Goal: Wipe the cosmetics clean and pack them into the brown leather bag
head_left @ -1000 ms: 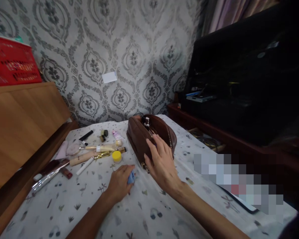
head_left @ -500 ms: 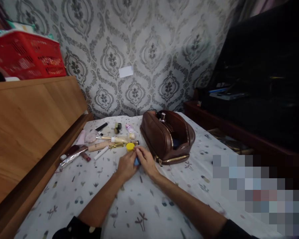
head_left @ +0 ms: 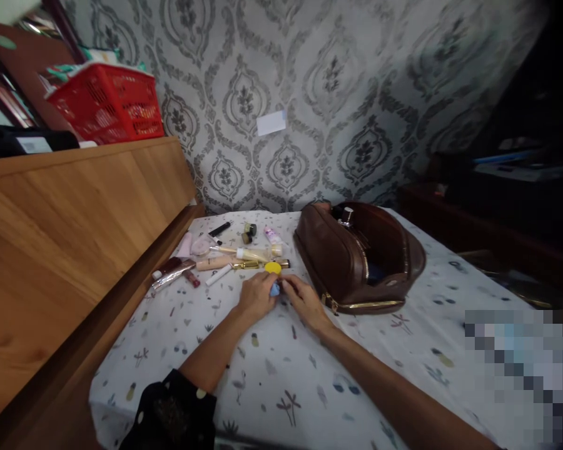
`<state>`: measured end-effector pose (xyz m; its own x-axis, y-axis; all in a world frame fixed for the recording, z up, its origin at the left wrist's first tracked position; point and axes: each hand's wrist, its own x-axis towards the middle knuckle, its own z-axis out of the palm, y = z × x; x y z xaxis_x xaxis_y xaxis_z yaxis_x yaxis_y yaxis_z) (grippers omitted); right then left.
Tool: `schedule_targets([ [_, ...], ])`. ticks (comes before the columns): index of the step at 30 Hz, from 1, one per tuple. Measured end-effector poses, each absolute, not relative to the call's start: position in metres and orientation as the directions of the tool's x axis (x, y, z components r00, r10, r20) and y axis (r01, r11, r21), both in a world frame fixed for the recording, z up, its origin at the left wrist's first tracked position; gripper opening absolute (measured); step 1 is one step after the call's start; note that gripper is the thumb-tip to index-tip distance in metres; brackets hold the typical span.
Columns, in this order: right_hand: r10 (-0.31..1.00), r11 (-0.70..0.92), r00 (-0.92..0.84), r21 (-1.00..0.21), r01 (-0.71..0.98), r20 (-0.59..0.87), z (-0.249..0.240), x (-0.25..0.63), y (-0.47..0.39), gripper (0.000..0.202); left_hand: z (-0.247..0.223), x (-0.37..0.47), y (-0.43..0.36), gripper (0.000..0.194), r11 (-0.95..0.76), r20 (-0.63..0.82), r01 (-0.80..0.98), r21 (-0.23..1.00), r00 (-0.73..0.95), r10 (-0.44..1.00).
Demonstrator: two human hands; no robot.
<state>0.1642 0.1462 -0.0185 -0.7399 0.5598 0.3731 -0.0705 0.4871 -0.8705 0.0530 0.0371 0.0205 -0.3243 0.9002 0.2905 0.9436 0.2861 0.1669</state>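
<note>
My left hand (head_left: 258, 295) is closed round a small blue item (head_left: 274, 289), just in front of a round yellow lid (head_left: 273, 267). My right hand (head_left: 306, 304) is beside it, its fingertips bent in at the blue item's right side; whether they pinch anything is too small to tell. To the right stands a brown leather bag (head_left: 331, 259), unzipped, with a silver-capped bottle (head_left: 346, 216) inside. Left of my hands lie cosmetics, among them a beige tube (head_left: 213, 262), a white stick (head_left: 219, 275), a gold tube (head_left: 245, 265) and a dark red tube (head_left: 191, 278).
A wooden headboard (head_left: 98, 181) runs along the left, with a red basket (head_left: 115, 103) on top. Behind is a patterned wall with a white card (head_left: 271, 123). The cosmetics and bag rest on a printed white sheet (head_left: 281, 381). Dark furniture stands at the right.
The view has turned, so the scene sits further right or nearer. My right fingertips have drawn slightly apart from my left hand, and the blue item stays at my left fingers.
</note>
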Motion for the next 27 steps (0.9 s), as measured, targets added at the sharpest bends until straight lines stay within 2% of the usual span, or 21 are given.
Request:
schedule_targets([
  [6, 0.558, 0.505, -0.752, -0.862, -0.026, 0.350, -0.015, 0.165, 0.143, 0.038, 0.024, 0.038, 0.031, 0.025, 0.353, 0.336, 0.924, 0.148, -0.382, 0.861],
  [13, 0.588, 0.525, -0.746, -0.849, 0.057, 0.313, -0.006, 0.169, 0.137, 0.043, 0.026, -0.011, 0.020, 0.029, 0.554, 0.415, 0.820, 0.140, -0.557, 0.719],
  [20, 0.573, 0.546, -0.755, -0.836, 0.062, 0.319, -0.006, 0.170, 0.138, 0.040, 0.042, -0.073, -0.024, 0.026, 0.820, 0.501, 0.552, 0.149, -0.757, 0.419],
  [27, 0.555, 0.543, -0.766, -0.839, 0.040, 0.323, -0.009, 0.170, 0.139, 0.038, 0.053, -0.102, -0.074, 0.035, 0.964, 0.495, 0.201, 0.174, -0.864, 0.090],
])
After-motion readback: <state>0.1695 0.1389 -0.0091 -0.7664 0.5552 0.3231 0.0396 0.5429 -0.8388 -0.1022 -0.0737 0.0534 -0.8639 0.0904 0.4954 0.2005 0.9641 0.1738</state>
